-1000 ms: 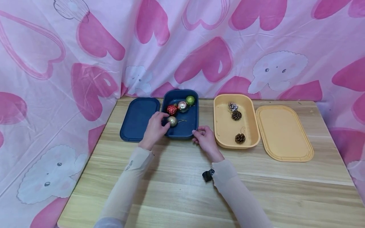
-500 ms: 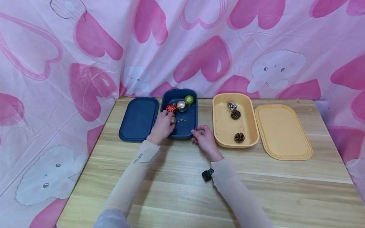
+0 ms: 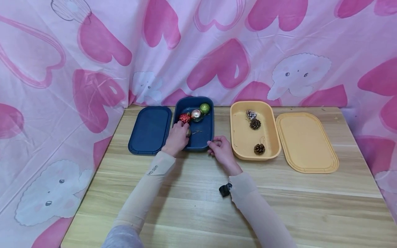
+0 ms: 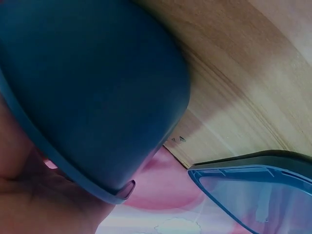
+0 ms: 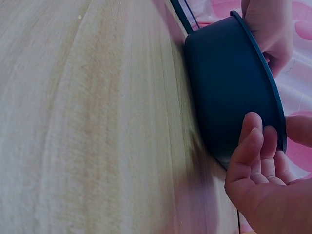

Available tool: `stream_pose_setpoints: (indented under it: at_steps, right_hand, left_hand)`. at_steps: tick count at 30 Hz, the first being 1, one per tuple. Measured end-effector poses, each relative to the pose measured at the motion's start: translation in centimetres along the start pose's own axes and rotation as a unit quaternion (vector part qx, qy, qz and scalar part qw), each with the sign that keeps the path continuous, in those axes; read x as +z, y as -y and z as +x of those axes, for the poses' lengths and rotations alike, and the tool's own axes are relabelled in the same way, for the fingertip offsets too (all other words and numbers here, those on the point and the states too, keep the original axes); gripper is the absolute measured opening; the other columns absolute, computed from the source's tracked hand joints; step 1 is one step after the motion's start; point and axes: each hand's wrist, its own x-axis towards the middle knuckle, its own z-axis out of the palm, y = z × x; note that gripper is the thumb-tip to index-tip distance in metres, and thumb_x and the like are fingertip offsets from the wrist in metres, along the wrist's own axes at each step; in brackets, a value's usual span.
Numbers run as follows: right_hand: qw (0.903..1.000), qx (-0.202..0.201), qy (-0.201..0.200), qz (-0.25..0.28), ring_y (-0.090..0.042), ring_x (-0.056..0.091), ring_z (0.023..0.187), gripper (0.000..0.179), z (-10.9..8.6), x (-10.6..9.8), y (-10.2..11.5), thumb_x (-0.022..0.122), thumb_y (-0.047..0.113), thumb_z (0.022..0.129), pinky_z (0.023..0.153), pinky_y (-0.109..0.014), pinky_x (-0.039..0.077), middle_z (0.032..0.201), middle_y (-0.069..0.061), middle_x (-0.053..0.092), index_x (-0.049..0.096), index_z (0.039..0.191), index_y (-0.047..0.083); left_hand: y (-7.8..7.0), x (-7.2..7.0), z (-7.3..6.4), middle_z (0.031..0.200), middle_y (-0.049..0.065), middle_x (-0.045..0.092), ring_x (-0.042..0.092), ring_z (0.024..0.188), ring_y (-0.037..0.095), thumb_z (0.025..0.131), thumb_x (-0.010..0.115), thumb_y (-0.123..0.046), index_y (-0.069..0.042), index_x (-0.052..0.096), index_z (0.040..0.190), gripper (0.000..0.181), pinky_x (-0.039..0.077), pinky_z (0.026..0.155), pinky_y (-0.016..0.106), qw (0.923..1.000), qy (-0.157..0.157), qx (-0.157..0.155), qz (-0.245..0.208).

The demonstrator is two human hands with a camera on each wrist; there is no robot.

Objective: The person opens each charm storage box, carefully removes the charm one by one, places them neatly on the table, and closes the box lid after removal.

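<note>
In the head view, my left hand (image 3: 176,137) reaches over the near left rim of the navy blue box (image 3: 201,144). Its fingers are curled round a gold glitter bauble (image 3: 188,133), which they mostly hide; a thin hanging loop trails to the right. Beyond it in the same box lie a red bauble (image 3: 184,117), a shiny pink one (image 3: 196,115) and a green glitter one (image 3: 204,109). My right hand (image 3: 221,150) pinches the box's near right corner, thumb at the rim (image 5: 279,105) and fingertips (image 5: 251,119) against the outer wall in the right wrist view.
A blue lid (image 3: 150,131) lies left of the blue box. To the right stands a yellow box (image 3: 243,148) holding pine cones (image 3: 259,148), with a yellow lid (image 3: 307,143) beside it. A pink heart-print curtain (image 3: 217,65) hangs behind the wooden table (image 3: 198,206).
My left hand has moved right and farther over the gold bauble, its fingers closing round it. The right hand stays at the box's corner. The whole head view has drifted slightly.
</note>
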Motion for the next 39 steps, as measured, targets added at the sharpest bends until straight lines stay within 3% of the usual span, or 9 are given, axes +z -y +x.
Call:
stream_pose_setpoints:
  at_steps: [7, 16, 25, 33, 39]
  right_hand:
    - [1.0, 0.004, 0.003, 0.005, -0.018, 0.065, 0.067, 0.03, -0.06, -0.02, 0.01, 0.062, 0.015, 0.094, 0.065, -0.026, 0.052, 0.085, -0.009, 0.066, 0.049, 0.116, 0.0]
    - [0.9999, 0.006, 0.008, 0.003, -0.016, 0.065, 0.067, 0.036, -0.04, -0.08, 0.06, 0.062, 0.017, 0.095, 0.067, -0.03, 0.053, 0.094, -0.019, 0.067, 0.048, 0.122, -0.002]
    - [0.9999, -0.002, -0.001, 0.01, -0.019, 0.065, 0.067, 0.028, -0.16, 0.03, -0.03, 0.063, 0.014, 0.094, 0.064, -0.026, 0.052, 0.085, -0.01, 0.066, 0.049, 0.115, 0.0]
    - [0.9998, -0.007, -0.004, 0.017, -0.019, 0.065, 0.066, 0.028, -0.16, 0.05, -0.09, 0.063, 0.011, 0.093, 0.063, -0.027, 0.052, 0.08, -0.006, 0.064, 0.049, 0.114, -0.002]
    - [0.9999, -0.003, -0.002, 0.014, -0.019, 0.066, 0.067, 0.03, -0.15, 0.0, -0.09, 0.063, 0.013, 0.093, 0.064, -0.027, 0.053, 0.082, -0.007, 0.065, 0.049, 0.116, -0.002]
  left_hand:
    - [-0.02, 0.08, -0.06, 0.11, 0.023, 0.058, 0.06, 0.098, 0.039, 0.08, 0.069, -0.004, -0.002, 0.06, 0.115, 0.037, 0.052, 0.081, 0.052, 1.0, 0.002, 0.004, 0.008]
    - [-0.1, -0.15, -0.05, 0.11, 0.023, 0.058, 0.062, 0.094, 0.039, 0.083, 0.063, 0.0, -0.003, 0.059, 0.112, 0.03, 0.053, 0.079, 0.053, 0.9995, 0.031, 0.005, -0.001]
    - [-0.18, -0.3, 0.12, 0.112, 0.02, 0.056, 0.059, 0.098, 0.036, 0.083, 0.065, -0.001, -0.005, 0.056, 0.112, 0.031, 0.052, 0.084, 0.05, 0.998, 0.063, 0.001, -0.003]
    - [-0.23, -0.52, 0.01, 0.114, 0.02, 0.054, 0.058, 0.098, 0.036, 0.08, 0.065, -0.001, -0.005, 0.055, 0.114, 0.035, 0.051, 0.085, 0.049, 0.9978, 0.064, 0.002, -0.018]
    - [-0.11, -0.42, 0.07, 0.115, 0.019, 0.048, 0.058, 0.096, 0.034, 0.078, 0.066, -0.001, -0.006, 0.046, 0.115, 0.042, 0.052, 0.082, 0.046, 0.9951, 0.056, -0.014, -0.08]
